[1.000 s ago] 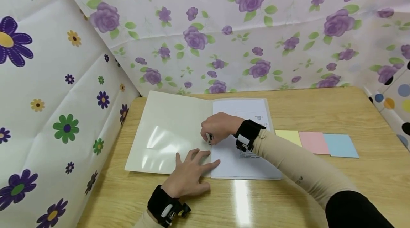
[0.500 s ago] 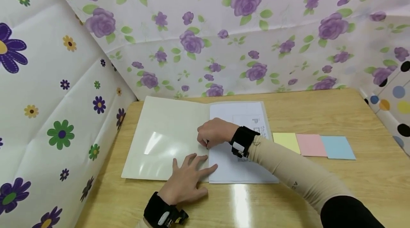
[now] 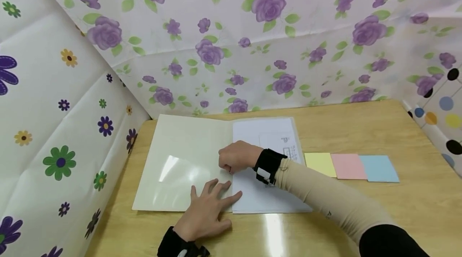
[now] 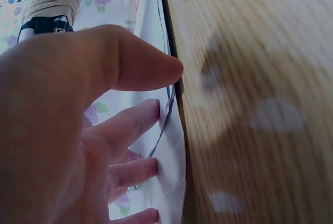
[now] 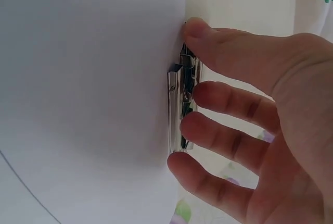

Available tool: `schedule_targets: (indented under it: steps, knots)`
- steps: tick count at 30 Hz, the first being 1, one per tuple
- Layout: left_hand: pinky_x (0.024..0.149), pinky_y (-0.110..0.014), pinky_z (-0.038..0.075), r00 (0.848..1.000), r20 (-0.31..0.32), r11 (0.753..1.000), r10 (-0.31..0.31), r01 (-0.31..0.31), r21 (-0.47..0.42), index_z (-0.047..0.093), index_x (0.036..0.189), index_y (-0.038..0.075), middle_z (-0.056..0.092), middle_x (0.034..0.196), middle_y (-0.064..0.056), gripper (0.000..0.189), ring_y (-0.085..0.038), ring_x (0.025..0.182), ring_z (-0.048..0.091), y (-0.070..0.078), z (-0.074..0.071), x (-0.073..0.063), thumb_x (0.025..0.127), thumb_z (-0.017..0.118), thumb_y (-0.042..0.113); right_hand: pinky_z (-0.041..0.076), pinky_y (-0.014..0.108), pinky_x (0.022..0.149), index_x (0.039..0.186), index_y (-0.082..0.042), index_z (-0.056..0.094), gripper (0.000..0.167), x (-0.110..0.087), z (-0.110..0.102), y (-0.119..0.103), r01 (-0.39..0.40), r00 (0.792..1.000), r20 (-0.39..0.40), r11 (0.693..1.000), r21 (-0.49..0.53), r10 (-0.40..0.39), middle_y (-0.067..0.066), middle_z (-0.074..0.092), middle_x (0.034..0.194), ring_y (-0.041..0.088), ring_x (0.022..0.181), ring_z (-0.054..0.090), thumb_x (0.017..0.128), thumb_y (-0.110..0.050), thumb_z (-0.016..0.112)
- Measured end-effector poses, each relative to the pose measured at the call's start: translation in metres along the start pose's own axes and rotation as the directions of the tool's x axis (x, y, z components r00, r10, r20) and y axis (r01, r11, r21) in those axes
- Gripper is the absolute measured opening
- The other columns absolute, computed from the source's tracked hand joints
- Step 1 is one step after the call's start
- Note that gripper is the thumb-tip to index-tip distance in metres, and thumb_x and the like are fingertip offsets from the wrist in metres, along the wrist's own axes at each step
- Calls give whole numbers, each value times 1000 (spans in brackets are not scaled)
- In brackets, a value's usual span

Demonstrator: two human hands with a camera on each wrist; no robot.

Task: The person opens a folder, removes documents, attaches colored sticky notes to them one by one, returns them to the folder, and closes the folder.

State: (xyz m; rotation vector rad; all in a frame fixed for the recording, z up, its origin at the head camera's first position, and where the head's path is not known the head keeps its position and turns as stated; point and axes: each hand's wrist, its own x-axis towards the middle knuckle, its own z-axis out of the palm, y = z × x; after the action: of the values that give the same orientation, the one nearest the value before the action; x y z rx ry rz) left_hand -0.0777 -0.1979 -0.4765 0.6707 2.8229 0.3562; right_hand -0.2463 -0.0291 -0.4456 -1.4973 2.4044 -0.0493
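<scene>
A pale folder (image 3: 191, 138) lies spread flat on the table, with a stack of printed paper (image 3: 247, 128) on its right side. At the fold, my right hand (image 3: 239, 156) grips a metal folder clip (image 5: 174, 109). In the right wrist view the thumb is at one end of the clip and the curled fingers lie along it; from the head view the hand hides the clip. My left hand (image 3: 205, 212) rests with spread fingers on the folder's lower edge near the fold, one fingertip on the paper's edge. Its thumb (image 4: 151, 67) sticks out toward the table.
Yellow (image 3: 319, 164), pink (image 3: 348, 166) and blue sticky-note pads (image 3: 379, 168) lie side by side right of the folder, beyond my right forearm (image 3: 317, 197). Floral sheets (image 3: 231, 80) stand behind and left of the wooden table (image 3: 346, 128).
The metal clip part that showed under my right hand a second ago is now covered as the hand closes over it. My left hand keeps its place; the whole view has shifted slightly.
</scene>
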Motion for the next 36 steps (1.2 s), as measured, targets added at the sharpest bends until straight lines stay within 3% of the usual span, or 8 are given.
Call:
schedule_targets:
  steps: [6,12,23,36]
  knots:
    - [102,-102,32,1000,4,1000,-12,12,-19,63,160,44,58,169,-6,70,-47,159,45,0,6,-12,90,73,42,33,24,66,65,-24,47,53,-1,11,-15,4,1000,-27,1000,17,-4,-8,46,84,7,68,32,104,-1,76]
    - [100,-103,32,1000,21,1000,-23,23,-18,63,159,46,58,169,-4,70,-47,159,45,1,10,-16,90,71,43,32,23,65,63,-24,46,55,-2,16,-21,18,999,-42,1000,4,-18,-9,46,81,6,67,32,102,0,77]
    - [102,-101,32,999,-30,999,-25,25,-27,65,157,46,58,168,-4,69,-45,157,46,3,10,-9,89,71,40,25,23,61,64,-26,40,57,-5,13,-16,34,997,-59,988,-150,-43,-10,41,78,7,63,25,107,-8,72]
    - [103,-101,32,999,-30,999,-24,23,-32,63,160,44,56,169,-5,66,-47,159,43,2,8,0,94,66,33,21,23,62,63,-26,37,58,-14,13,-1,74,988,-131,994,-81,-84,-9,32,76,8,67,26,110,-7,67]
